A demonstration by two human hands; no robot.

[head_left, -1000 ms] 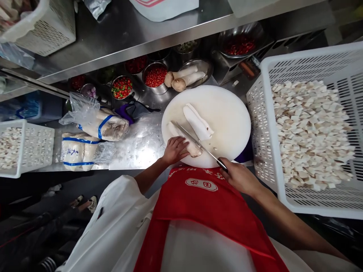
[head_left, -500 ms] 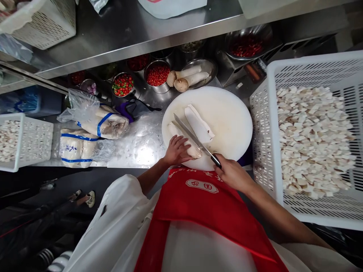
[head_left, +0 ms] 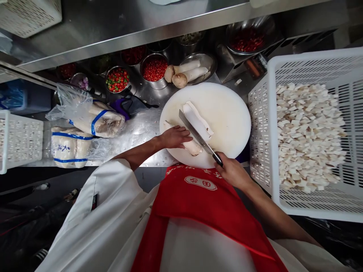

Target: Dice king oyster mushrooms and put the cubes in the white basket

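On the round white cutting board [head_left: 229, 128] lie two lengths of king oyster mushroom. My left hand [head_left: 176, 136] is laid over the nearer mushroom piece [head_left: 193, 147], holding it against the board with fingers bent across it and partly covering it. In my right hand [head_left: 231, 170] is a kitchen knife [head_left: 197, 135], gripped by its black handle. Its blade runs slantwise between the two pieces, close to the edge of the cut white mushroom half [head_left: 197, 119]. That half lies with a pale flat face up.
To the right stands a big white basket [head_left: 272, 132] of chopped mushroom [head_left: 309, 139]. Whole mushrooms [head_left: 185, 73] rest on a metal dish behind the board. Bowls of chopped chillies [head_left: 154, 70] line the back under a steel shelf [head_left: 136, 32]. Bagged mushrooms [head_left: 72, 147] lie left.
My left hand has turned, its fingers now pointing right across the nearer piece instead of spread upward. The knife blade has shifted slightly right toward the white half. The view has moved a little.
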